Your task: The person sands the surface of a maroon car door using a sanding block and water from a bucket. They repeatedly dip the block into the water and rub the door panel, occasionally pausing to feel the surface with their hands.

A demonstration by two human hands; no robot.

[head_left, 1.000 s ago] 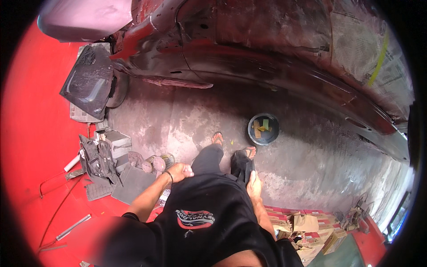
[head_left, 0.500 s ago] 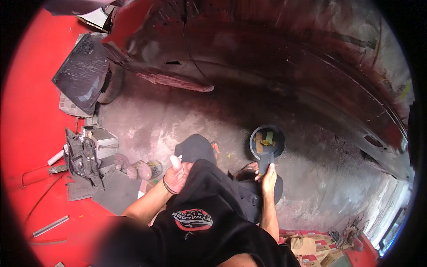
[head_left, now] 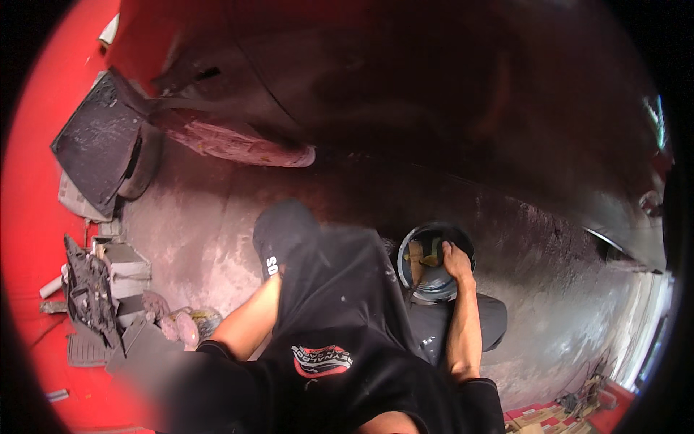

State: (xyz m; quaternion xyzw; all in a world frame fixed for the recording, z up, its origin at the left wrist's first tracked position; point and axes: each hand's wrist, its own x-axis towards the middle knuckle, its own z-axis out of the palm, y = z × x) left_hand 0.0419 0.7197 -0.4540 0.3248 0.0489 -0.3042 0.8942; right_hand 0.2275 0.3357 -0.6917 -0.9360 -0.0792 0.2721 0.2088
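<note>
Right hand (head_left: 455, 262) is hanging over round dark bucket (head_left: 428, 291) on mottled grey floor (head_left: 557, 311); fingertips hiding, can't tell grip. Risk: black-trousered right leg (head_left: 491, 322), sitting alongside, nudging it over.

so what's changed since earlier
The right hand moved forward from the trouser leg, took a dark flat piece, and is now over or in the basin; whether it still holds the piece is unclear. The left hand went out of sight by the left knee. The tan strip stayed in the basin.
</note>
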